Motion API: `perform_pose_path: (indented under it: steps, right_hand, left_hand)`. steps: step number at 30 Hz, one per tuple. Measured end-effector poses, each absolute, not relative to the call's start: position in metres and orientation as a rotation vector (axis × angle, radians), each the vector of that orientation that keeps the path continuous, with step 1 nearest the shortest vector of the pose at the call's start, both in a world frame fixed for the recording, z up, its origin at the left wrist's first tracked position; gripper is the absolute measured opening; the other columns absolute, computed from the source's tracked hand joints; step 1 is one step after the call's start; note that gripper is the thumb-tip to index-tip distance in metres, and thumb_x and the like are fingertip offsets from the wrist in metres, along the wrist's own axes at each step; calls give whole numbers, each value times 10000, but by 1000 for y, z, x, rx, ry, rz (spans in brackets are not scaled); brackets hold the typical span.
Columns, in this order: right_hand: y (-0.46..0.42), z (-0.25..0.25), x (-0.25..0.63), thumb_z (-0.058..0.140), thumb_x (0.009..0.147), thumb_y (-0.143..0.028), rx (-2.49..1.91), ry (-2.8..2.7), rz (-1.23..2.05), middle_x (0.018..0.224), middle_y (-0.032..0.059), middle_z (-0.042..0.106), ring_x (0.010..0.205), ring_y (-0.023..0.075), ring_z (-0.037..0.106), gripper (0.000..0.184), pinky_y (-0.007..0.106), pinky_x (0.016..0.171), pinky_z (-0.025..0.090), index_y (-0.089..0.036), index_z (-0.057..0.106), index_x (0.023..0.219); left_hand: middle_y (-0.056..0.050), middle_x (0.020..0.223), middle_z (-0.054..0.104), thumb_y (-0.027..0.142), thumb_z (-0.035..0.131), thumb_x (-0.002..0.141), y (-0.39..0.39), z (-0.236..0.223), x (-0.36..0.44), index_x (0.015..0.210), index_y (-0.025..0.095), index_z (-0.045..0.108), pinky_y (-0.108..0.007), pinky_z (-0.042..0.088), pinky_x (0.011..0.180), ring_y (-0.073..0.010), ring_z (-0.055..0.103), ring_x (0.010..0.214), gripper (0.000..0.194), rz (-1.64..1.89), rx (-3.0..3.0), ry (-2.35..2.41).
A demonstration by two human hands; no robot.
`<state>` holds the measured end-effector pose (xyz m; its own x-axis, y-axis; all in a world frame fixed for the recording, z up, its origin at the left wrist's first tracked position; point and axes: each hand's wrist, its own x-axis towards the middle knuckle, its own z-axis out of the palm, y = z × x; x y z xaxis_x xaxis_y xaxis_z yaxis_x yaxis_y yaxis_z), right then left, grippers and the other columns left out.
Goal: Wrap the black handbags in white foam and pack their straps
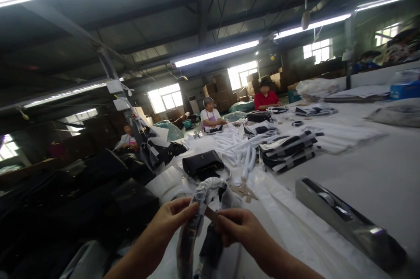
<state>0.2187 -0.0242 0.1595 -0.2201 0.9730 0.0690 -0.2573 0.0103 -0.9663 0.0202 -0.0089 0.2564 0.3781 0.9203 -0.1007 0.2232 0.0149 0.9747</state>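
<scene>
A dark bag strap [186,244] wrapped in clear and whitish plastic stands up in a loop at the front middle. My left hand [172,217] pinches the left side of that wrapping between thumb and fingers. Between my hands lies a small flat brown strip [211,214], like card or tape, against the wrapped strap. Thumb and curled fingers of my right hand [238,226] are closed on its right end. Just beyond the loop, a black handbag [201,164] rests on white sheets. Brown card pieces [244,191] lie to the right of the loop.
A grey tape dispenser [348,220] stands at right. Stacked black-and-white straps [288,152] and white rolls [229,143] cover the table [370,165] farther back. Black bags [131,200] are piled at left. Several people sit beyond, one in a red shirt [265,100].
</scene>
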Motion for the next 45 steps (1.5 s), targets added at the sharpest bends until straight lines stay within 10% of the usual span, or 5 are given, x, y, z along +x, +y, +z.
perform_pose_path:
  steps: [11, 29, 39, 45]
  right_hand:
    - [-12, 186, 207, 788, 781, -495, -784, -1114, 1660, 916, 33, 663, 838, 134, 526, 353, 270, 814, 462, -214, 797, 996]
    - [-16, 187, 190, 825, 609, -684, -942, -1031, 1528, 770, 21, 639, 778, 153, 542, 539, 241, 703, 426, -187, 777, 811]
    - [-31, 196, 194, 764, 696, -520, -874, -944, 1562, 937, 55, 710, 1049, 255, 594, 368, 324, 872, 443, -199, 772, 876]
    - [-27, 194, 193, 792, 706, -536, -880, -987, 1573, 954, 44, 731, 938, 198, 619, 397, 290, 844, 449, -199, 775, 916]
  left_hand:
    - [-66, 1052, 764, 491, 736, 810, -7, 258, 18, 1221, 199, 692, -305, 489, 885, -239, 673, 1016, 506, 745, 1595, 1008]
    - [-32, 945, 654, 524, 785, 741, -15, 248, 28, 1001, 188, 780, -230, 489, 705, -175, 660, 848, 425, 919, 1623, 1051]
    - [-188, 1488, 413, 537, 896, 582, -9, 218, 26, 1497, 290, 290, -289, 531, 768, -166, 690, 857, 1125, 1205, 1341, 1165]
    - [-115, 1121, 726, 435, 899, 627, -15, 223, 23, 1541, 181, 194, -333, 493, 942, -251, 680, 1072, 1182, 1088, 1177, 949]
